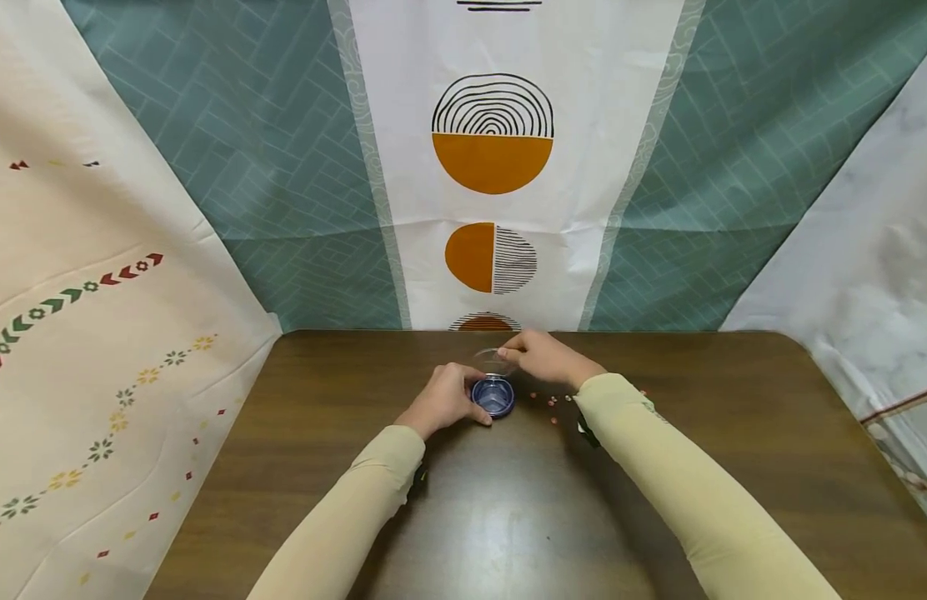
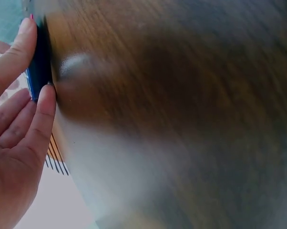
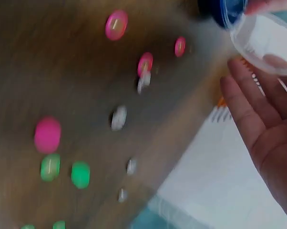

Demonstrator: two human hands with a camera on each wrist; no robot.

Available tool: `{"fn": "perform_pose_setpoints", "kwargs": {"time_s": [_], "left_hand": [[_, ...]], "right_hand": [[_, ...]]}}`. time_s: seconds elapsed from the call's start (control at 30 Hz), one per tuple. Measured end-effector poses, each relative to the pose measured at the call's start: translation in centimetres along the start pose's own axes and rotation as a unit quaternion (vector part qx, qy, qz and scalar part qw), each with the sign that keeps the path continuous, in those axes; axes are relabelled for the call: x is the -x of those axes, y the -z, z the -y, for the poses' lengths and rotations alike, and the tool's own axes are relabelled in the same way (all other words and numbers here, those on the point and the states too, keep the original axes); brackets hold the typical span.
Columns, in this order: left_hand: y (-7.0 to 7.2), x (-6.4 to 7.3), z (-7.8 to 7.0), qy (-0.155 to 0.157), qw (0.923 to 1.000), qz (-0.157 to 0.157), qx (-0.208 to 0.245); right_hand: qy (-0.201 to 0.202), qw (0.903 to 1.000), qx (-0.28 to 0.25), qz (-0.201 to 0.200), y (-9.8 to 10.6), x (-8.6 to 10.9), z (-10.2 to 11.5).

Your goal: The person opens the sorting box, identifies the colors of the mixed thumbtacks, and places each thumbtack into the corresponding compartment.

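A small round blue case sits near the far side of the table, its clear round lid raised at the back. Pale lines divide the inside of the case. My left hand grips the case from the left, thumb at the near side and fingers behind; the left wrist view shows its dark blue side wall between them. With thumb and fingertips my right hand pinches the lid's edge. In the right wrist view the transparent lid stands beside the right fingers, partly covered by a fingertip.
Small pink beads, green beads and whitish beads lie scattered on the brown wooden table, right of the case and partly under my right forearm. A patterned cloth hangs behind the table's far edge.
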State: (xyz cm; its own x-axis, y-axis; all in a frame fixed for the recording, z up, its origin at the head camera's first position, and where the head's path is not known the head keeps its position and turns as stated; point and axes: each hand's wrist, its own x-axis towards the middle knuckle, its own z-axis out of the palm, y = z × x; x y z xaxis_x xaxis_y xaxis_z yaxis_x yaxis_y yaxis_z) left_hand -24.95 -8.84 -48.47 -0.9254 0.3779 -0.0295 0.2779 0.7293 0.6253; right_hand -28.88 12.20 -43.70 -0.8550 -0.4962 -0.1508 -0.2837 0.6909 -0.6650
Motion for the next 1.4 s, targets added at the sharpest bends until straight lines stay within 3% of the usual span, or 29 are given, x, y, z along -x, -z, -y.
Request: {"fn": "perform_pose_setpoints", "kwargs": {"time_s": [0.1,0.23,0.37,0.5,0.8,1.4], "left_hand": [[0.0,-0.1,0.2,0.003,1.0000,-0.002,0.007],[0.0,0.1,0.3,0.006,0.9998,-0.006,0.019],[-0.2,0.0,0.4,0.007,0.9998,-0.005,0.020],[-0.2,-0.1,0.4,0.006,0.9998,-0.003,0.017],[-0.1,0.2,0.2,0.004,0.9998,-0.002,0.018],[0.0,0.5,0.0,0.005,1.0000,-0.004,0.005]], "right_hand": [[-0.008,0.9989,0.023,-0.040,1.8,1.1,-0.9],[-0.042,0.9953,0.030,-0.081,4.0,2.8,-3.9],[-0.072,0.9889,0.073,-0.108,4.8,4.6,-7.5],[-0.097,0.9811,0.122,-0.115,5.0,5.9,-9.2],[-0.112,0.9808,0.141,-0.075,4.4,6.5,-10.1],[-0.108,0.9713,0.180,-0.113,3.5,6.2,-9.4]]}}
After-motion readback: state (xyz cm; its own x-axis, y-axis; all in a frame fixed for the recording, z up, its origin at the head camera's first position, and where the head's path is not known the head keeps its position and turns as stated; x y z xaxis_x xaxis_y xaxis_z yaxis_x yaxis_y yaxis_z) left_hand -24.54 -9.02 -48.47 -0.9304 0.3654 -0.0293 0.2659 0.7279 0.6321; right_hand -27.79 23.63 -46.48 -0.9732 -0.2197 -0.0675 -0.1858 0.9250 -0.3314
